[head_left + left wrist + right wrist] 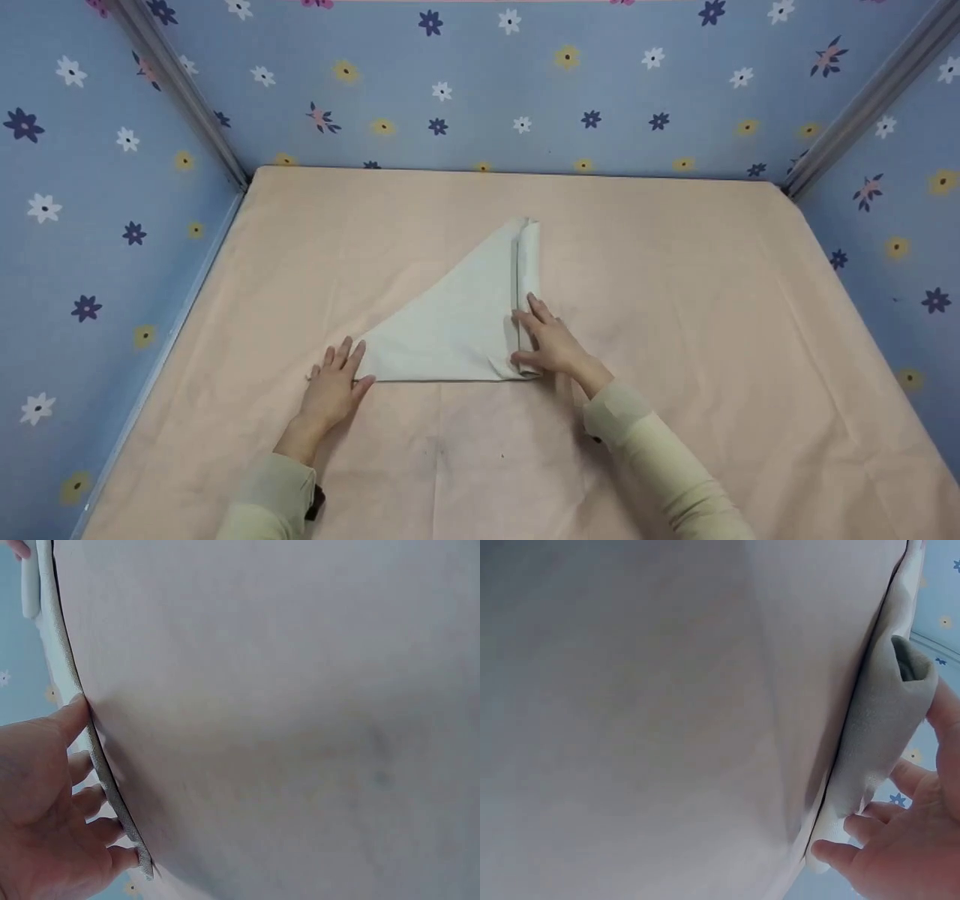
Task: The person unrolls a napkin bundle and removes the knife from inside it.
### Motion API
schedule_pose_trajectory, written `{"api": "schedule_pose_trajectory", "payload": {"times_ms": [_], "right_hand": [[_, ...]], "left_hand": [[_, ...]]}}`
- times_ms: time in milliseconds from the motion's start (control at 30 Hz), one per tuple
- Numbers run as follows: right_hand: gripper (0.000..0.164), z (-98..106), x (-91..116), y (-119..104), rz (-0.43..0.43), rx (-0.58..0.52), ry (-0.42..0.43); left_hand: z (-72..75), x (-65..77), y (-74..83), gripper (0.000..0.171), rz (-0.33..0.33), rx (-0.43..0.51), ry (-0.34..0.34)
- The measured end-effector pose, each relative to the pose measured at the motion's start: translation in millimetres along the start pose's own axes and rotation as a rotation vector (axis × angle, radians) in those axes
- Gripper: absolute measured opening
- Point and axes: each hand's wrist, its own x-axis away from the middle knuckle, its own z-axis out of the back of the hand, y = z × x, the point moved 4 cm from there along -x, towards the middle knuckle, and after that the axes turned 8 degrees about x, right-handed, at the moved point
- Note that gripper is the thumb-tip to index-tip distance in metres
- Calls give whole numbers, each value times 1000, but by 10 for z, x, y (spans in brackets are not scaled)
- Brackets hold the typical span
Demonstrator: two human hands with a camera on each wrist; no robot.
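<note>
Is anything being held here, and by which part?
No clear hold: left grip rests on the left corner of the pale cloth, right grip touches its folded right edge.

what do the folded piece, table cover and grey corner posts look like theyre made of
Folded piece: soft matte fabric, weave unclear; its edge curls into a hollow fold. Table cover: probably matte cloth, judging by the soft creases, though thin vinyl is possible. Corner posts: likely metal, with a dull grey sheen and straight edges, but plastic could look similar.
</note>
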Motion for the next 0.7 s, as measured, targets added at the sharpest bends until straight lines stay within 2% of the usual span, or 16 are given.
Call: {"api": "schedule_pose_trajectory", "payload": {"times_ms": [467, 700], "right_hand": [[74, 58, 64, 107, 6, -58, -13], [74, 75, 115, 166, -6, -86, -23]], "left_hand": [[10, -1, -1, 59, -4, -19, 18], [-6, 5, -10, 59, 16, -22, -11]]}}
